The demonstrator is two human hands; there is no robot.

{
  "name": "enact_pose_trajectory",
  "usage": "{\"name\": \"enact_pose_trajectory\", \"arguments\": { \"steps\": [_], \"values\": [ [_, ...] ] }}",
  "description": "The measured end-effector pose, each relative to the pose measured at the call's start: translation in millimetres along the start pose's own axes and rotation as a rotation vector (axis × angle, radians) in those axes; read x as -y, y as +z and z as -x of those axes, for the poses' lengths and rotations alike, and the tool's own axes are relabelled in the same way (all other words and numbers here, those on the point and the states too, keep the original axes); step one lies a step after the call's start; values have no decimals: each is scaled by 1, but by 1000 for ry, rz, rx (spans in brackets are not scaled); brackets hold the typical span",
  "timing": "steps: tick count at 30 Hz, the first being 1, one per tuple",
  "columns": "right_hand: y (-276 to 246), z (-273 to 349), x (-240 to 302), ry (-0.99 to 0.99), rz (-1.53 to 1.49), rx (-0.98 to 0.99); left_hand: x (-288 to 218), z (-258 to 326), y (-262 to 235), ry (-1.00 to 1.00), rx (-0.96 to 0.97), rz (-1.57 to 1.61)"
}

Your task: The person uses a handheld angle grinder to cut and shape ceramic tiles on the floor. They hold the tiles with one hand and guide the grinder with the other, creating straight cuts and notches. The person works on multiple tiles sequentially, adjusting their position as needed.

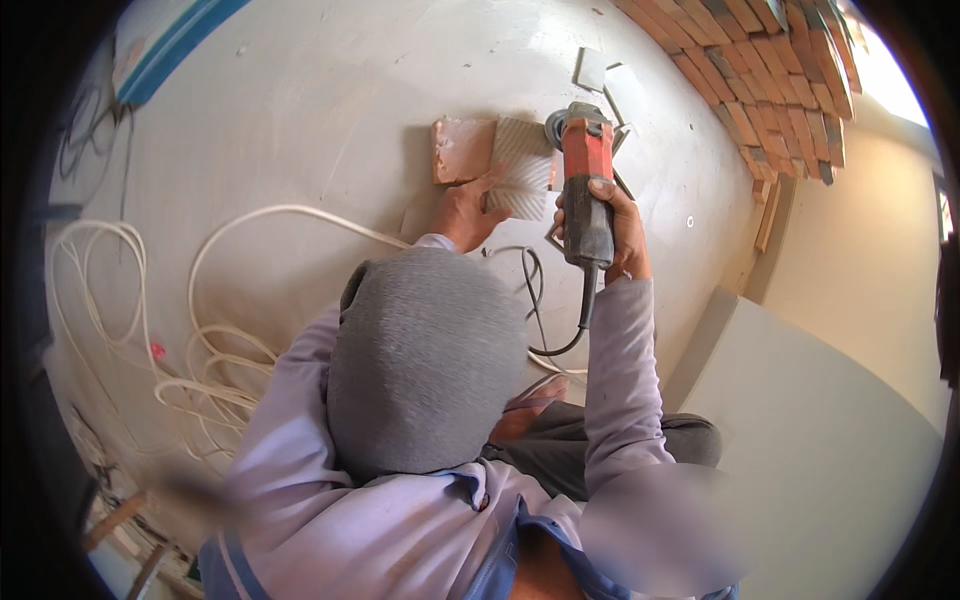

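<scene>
A pale grey tile point(522, 165) with a ribbed face lies on the concrete floor, partly over a reddish brick point(462, 150). My left hand point(468, 212) holds the tile's near edge, fingers pressed onto it. My right hand point(612, 228) grips the black handle of a red angle grinder point(588, 150). The grinder's disc end sits at the tile's right edge. A grey cap and lilac sleeves fill the middle of the view and hide the floor beneath.
The grinder's black cable point(540, 290) loops back toward me. White cables point(200, 350) coil on the floor at left. Small tile pieces point(590, 68) lie beyond the grinder. A stepped brick wall point(780, 70) rises at top right, and a large pale board point(830, 430) lies at right.
</scene>
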State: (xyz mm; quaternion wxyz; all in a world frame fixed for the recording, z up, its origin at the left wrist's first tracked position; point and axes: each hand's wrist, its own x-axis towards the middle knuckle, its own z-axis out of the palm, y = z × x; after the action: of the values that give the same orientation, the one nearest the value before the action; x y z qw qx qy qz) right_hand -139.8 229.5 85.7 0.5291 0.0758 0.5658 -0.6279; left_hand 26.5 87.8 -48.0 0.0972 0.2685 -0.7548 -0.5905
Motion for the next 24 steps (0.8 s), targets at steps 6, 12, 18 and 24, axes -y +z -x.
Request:
{"name": "enact_pose_trajectory", "arguments": {
  "steps": [6, 12, 18, 24],
  "values": [
    [-42, 44, -2, -146, -174, 20, -46, -62, -78, 87, 480, -510],
    [-49, 92, 6, -334, -301, -119, -58, -143, -90, 12, 766, -680],
    [-50, 135, 1, -371, -216, -254, -58, -214, -66, 176, 1064, -983],
    [-11, 152, 36, -391, -166, -392, -85, -225, -26, 26, 1080, -1191]
  ]
}}
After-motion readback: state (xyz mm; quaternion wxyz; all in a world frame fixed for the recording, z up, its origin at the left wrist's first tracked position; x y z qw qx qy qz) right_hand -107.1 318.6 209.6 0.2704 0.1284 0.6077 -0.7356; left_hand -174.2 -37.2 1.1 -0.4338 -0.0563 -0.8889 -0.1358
